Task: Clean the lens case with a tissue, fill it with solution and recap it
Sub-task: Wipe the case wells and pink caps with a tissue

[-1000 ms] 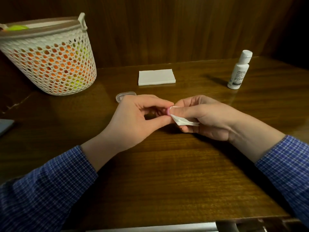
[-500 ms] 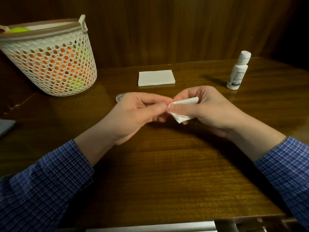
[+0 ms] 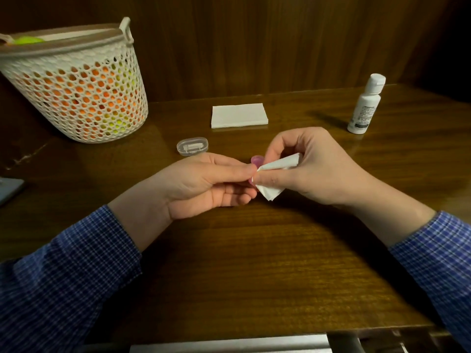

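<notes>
Above the middle of the wooden table [image 3: 254, 263], my left hand [image 3: 204, 184] pinches a small pink lens case [image 3: 256, 160] between thumb and fingers; most of the case is hidden. My right hand [image 3: 311, 169] grips a folded white tissue [image 3: 274, 174] and presses it against the case. A clear oval cap or tray [image 3: 192, 147] lies on the table just behind my left hand. The white solution bottle [image 3: 365, 105] stands capped at the back right.
A stack of white tissues [image 3: 239, 115] lies at the back centre. A white perforated basket [image 3: 76, 85] with orange and yellow contents stands at the back left. A grey flat object [image 3: 9, 189] sits at the left edge. A wood panel wall rises behind.
Both hands have lifted slightly and turned; my left palm now faces more upward, and the tissue has shifted against the pink case. The clear oval piece is now fully visible.
</notes>
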A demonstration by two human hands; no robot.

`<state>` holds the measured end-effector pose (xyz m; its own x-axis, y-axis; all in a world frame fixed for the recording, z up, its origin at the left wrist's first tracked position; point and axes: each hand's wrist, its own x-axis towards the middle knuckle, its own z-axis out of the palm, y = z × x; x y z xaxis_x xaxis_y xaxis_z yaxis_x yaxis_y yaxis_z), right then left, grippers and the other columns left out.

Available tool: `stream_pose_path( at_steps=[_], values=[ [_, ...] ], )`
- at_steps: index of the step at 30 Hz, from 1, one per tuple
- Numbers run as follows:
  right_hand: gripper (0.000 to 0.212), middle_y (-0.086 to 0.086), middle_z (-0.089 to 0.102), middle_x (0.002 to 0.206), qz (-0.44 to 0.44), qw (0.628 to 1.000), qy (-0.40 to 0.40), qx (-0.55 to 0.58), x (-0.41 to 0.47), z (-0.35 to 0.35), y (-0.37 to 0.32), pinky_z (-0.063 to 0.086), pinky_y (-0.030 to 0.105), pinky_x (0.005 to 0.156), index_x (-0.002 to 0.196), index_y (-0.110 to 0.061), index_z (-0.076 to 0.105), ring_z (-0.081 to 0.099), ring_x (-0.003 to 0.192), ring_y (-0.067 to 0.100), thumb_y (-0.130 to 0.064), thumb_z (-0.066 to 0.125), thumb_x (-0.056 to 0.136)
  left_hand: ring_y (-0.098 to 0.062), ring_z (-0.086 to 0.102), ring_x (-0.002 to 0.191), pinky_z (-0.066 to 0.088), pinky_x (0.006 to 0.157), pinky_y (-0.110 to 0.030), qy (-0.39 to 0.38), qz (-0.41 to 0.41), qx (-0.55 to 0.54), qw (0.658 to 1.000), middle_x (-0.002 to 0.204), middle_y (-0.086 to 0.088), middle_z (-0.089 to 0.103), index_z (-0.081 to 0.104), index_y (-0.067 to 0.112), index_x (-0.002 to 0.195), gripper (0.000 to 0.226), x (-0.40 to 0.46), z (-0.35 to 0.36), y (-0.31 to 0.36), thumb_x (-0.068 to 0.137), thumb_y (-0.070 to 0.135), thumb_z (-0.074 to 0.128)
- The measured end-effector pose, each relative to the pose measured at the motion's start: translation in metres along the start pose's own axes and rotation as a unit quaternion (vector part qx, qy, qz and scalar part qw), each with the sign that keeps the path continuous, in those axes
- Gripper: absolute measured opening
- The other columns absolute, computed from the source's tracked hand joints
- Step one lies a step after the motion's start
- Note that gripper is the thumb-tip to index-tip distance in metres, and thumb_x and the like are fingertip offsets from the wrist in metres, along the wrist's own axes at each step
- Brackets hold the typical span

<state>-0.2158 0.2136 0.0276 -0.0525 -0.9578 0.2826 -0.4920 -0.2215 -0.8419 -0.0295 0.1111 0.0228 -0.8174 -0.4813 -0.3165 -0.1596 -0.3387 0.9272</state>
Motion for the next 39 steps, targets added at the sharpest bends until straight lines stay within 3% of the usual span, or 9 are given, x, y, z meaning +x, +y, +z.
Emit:
stream_pose_path(
  at_steps=[5,8,11,17,22,25,32,36,39],
  values=[
    [0.022,0.002,0.072,0.070,0.064,0.982,0.028,0.175,0.000,0.009,0.004,0.055,0.029,0.059,0.072,-0.014,0.072,0.067,0.065,0.013,-0.029,0.086,0.066,-0.019,0.075,0.102,0.060,0.081,-0.025,0.027,0.109,-0.004,0.994,0.110,-0.013,0.078,0.082,0.008,0.097,0.023,0.000,0.003,-0.002,0.079,0.016,0.072],
    [0.022,0.002,0.072,0.071,0.128,0.956,0.019,0.262,0.002,0.012,0.005,0.052,0.027,0.056,0.074,-0.014,0.069,0.068,0.066,0.012,-0.027,0.085,0.066,-0.019,0.073,0.111,0.058,0.084,-0.023,0.058,0.201,0.034,0.977,0.110,-0.011,0.079,0.081,0.010,0.098,0.023,-0.001,0.006,-0.004,0.079,0.020,0.072],
    [0.022,0.006,0.074,0.080,0.105,0.956,0.018,0.275,0.001,0.012,0.005,0.055,0.029,0.061,0.082,-0.013,0.071,0.070,0.074,0.015,-0.025,0.083,0.069,-0.021,0.072,0.112,0.059,0.085,-0.026,0.086,0.235,0.080,0.965,0.109,-0.010,0.079,0.082,0.017,0.098,0.027,-0.001,0.007,-0.006,0.075,0.030,0.076],
    [0.009,0.005,0.076,0.084,-0.018,0.992,0.086,0.093,0.003,0.007,0.007,0.057,0.031,0.065,0.084,-0.016,0.077,0.070,0.078,0.025,-0.019,0.084,0.081,-0.020,0.077,0.090,0.062,0.075,-0.028,0.065,0.116,0.058,0.989,0.104,-0.012,0.079,0.083,0.013,0.102,0.029,-0.002,0.005,0.003,0.078,0.028,0.075],
    [0.015,0.000,0.077,0.084,-0.045,0.998,0.031,0.007,0.000,0.007,0.005,0.060,0.031,0.069,0.083,-0.016,0.078,0.073,0.077,0.017,-0.024,0.089,0.075,-0.014,0.074,0.078,0.061,0.071,-0.024,0.029,0.037,0.048,0.998,0.086,-0.010,0.077,0.083,0.011,0.083,0.022,-0.004,0.004,0.005,0.073,0.031,0.078],
    [0.023,0.004,0.077,0.083,-0.019,0.998,0.045,0.045,-0.001,0.009,0.005,0.062,0.033,0.068,0.082,-0.015,0.077,0.073,0.076,0.018,-0.030,0.088,0.070,-0.018,0.076,0.089,0.063,0.077,-0.027,0.028,0.051,0.030,0.998,0.095,-0.011,0.079,0.083,0.009,0.085,0.027,-0.004,0.003,0.004,0.065,0.027,0.082],
    [0.019,0.006,0.075,0.076,0.104,0.948,-0.010,0.302,0.001,0.010,0.007,0.056,0.023,0.062,0.076,-0.013,0.075,0.072,0.071,0.014,-0.021,0.086,0.062,-0.017,0.073,0.110,0.059,0.084,-0.024,0.032,0.172,0.045,0.984,0.107,-0.008,0.080,0.084,0.016,0.091,0.018,-0.005,0.005,-0.002,0.078,0.021,0.072],
    [0.017,0.007,0.077,0.079,0.070,0.971,0.036,0.225,0.004,0.004,0.005,0.059,0.026,0.064,0.073,-0.015,0.078,0.073,0.074,0.017,-0.024,0.087,0.062,-0.019,0.072,0.113,0.060,0.086,-0.028,0.026,0.155,0.044,0.987,0.115,-0.008,0.078,0.083,0.015,0.100,0.022,-0.001,0.004,-0.002,0.085,0.023,0.069],
    [0.024,0.005,0.077,0.079,-0.001,0.991,0.061,0.121,0.002,0.000,0.002,0.057,0.024,0.062,0.078,-0.011,0.078,0.071,0.073,0.015,-0.030,0.087,0.066,-0.018,0.073,0.092,0.060,0.081,-0.028,0.022,0.104,0.054,0.993,0.099,-0.008,0.077,0.082,0.012,0.100,0.028,0.001,0.003,0.002,0.087,0.033,0.068]
  ],
)
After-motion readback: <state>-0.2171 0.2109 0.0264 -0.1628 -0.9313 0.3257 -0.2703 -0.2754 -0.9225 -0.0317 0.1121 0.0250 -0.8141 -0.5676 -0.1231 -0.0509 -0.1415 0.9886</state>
